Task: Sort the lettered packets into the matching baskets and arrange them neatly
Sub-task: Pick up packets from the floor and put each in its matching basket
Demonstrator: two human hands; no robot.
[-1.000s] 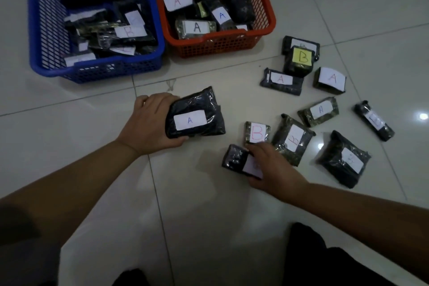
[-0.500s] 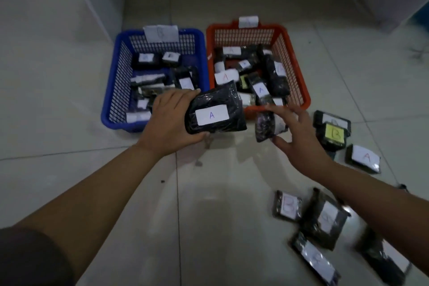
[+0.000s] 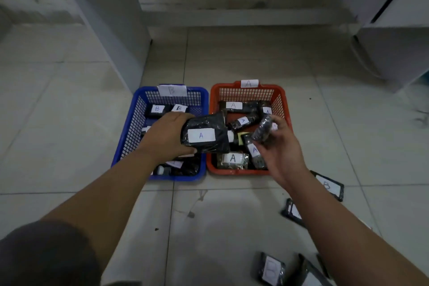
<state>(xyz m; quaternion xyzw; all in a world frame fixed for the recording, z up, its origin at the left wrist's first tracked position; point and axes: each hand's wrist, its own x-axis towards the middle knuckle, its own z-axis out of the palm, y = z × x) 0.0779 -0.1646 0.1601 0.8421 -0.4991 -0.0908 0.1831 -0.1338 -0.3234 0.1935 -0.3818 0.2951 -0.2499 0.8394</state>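
Though label hidden, right hand's packet (image 3: 261,129).

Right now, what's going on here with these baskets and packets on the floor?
A person is sorting lettered packets. The left hand holds a large black packet marked A over the gap between the blue basket tagged B and the red basket tagged A. The right hand holds a smaller packet over the red basket. More packets, including one marked B, lie on the floor.
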